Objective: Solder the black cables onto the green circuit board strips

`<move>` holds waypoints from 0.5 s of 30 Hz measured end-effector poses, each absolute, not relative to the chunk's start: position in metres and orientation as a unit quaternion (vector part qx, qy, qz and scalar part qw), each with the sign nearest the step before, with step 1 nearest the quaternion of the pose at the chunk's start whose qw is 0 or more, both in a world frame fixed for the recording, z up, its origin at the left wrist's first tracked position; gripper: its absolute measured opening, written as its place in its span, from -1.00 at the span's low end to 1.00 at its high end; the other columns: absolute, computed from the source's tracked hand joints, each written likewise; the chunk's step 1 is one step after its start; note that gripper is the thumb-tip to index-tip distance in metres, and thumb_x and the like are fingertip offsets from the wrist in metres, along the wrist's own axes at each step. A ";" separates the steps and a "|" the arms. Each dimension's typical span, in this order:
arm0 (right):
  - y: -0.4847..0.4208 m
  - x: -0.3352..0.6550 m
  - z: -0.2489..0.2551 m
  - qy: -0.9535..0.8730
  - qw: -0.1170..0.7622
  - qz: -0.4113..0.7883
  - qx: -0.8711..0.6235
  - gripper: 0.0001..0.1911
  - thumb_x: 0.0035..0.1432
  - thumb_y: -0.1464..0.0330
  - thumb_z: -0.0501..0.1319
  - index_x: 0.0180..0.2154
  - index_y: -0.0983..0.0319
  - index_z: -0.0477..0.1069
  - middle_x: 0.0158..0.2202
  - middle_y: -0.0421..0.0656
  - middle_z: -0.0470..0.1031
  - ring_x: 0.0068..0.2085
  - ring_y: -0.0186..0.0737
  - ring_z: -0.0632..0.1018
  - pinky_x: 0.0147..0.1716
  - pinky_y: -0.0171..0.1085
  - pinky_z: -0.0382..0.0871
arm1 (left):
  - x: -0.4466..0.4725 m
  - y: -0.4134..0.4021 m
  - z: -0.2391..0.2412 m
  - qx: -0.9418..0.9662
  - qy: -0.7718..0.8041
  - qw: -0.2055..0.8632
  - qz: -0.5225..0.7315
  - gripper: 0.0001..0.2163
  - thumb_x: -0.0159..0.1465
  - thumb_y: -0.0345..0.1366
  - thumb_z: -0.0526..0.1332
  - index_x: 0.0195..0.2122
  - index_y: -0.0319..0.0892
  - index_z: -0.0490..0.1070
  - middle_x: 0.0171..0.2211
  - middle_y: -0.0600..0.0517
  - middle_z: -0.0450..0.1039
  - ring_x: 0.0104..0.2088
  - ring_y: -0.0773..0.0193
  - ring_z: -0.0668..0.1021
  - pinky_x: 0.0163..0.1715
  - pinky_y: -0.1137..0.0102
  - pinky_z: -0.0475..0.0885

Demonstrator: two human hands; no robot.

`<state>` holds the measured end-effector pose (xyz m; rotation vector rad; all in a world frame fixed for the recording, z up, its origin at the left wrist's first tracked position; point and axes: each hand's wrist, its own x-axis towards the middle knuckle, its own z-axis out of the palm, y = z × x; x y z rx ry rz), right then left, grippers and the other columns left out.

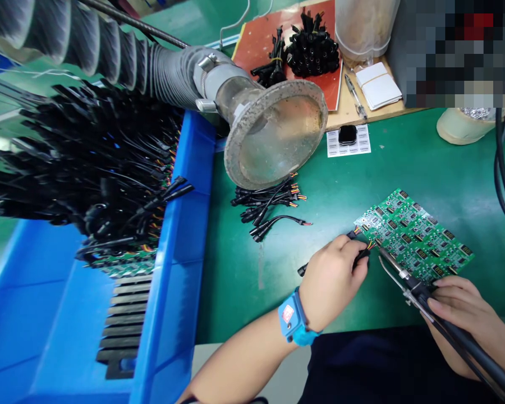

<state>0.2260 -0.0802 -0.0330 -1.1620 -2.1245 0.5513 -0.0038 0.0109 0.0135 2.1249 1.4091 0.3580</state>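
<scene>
The step in hand looks like soldering cable wires to a circuit board: the green rectangular panel of small circuit boards with black digit displays (416, 235) lies flat toward the right side of the smooth green worktop (244, 303), not far from its near edge, one corner turned to the left. The left hand (330, 280), banded by a blue wrist strap (292, 317), has its fingers pinched on a thin black cable with bare red and yellow wire ends (363, 255), which point at the panel's left-hand edge. A second black cable with coloured wires (352, 233) reaches that edge just beyond the knuckles; whether it is already joined cannot be told. The right hand (467, 314) has its fingers closed around a dark-handled soldering iron with a slim metal tube alongside (416, 289), its tip at or just beside the wire ends; contact is too small to tell. As I judge it, the next move calls for steady wires, each on its own pad, and a brief, exact touch of the tip without bridging neighbours. Further black cables with coloured ends (269, 199) lie left of the panel, between it and the worktop's left side, where a blue plastic bin (193, 196) stands.
</scene>
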 end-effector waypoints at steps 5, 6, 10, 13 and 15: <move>-0.076 0.224 -0.026 -0.809 0.354 0.203 -0.423 -0.61 -0.01 0.62 0.17 -0.13 0.18 0.30 -0.42 -0.26 0.49 -0.38 -0.30 0.51 -0.16 -0.07 0.33 | -0.004 0.011 0.014 0.794 0.525 0.277 0.134 -0.84 0.19 -0.39 0.16 -0.20 -0.20 0.44 -0.35 -0.01 0.43 -0.49 0.33 0.48 -0.48 0.41 0.46; -0.075 0.223 -0.025 -0.808 0.356 0.202 -0.424 -0.61 -0.01 0.63 0.16 -0.13 0.19 0.30 -0.42 -0.26 0.49 -0.39 -0.30 0.51 -0.17 -0.07 0.34 | -0.004 0.011 0.014 0.794 0.525 0.277 0.133 -0.84 0.19 -0.39 0.16 -0.20 -0.21 0.44 -0.35 -0.01 0.43 -0.49 0.32 0.48 -0.48 0.41 0.46; -0.073 0.222 -0.023 -0.817 0.342 0.194 -0.422 -0.66 -0.01 0.61 0.16 -0.17 0.20 0.31 -0.42 -0.25 0.50 -0.40 -0.31 0.51 -0.17 -0.09 0.35 | -0.004 0.012 0.014 0.794 0.524 0.278 0.131 -0.83 0.19 -0.40 0.16 -0.19 -0.21 0.44 -0.35 -0.01 0.43 -0.49 0.32 0.48 -0.49 0.41 0.45; -0.073 0.222 -0.026 -0.821 0.329 0.187 -0.427 -0.67 0.01 0.60 0.14 -0.16 0.19 0.31 -0.42 -0.26 0.50 -0.40 -0.32 0.51 -0.16 -0.11 0.35 | -0.004 0.011 0.013 0.795 0.523 0.277 0.133 -0.83 0.19 -0.40 0.16 -0.19 -0.20 0.43 -0.36 -0.01 0.43 -0.48 0.32 0.49 -0.49 0.41 0.45; -0.074 0.221 -0.028 -0.822 0.321 0.186 -0.432 -0.66 0.02 0.58 0.14 -0.15 0.18 0.30 -0.43 -0.27 0.50 -0.40 -0.32 0.52 -0.16 -0.12 0.36 | -0.004 0.011 0.013 0.796 0.522 0.276 0.135 -0.83 0.19 -0.40 0.16 -0.19 -0.20 0.43 -0.36 -0.01 0.43 -0.48 0.33 0.49 -0.49 0.41 0.46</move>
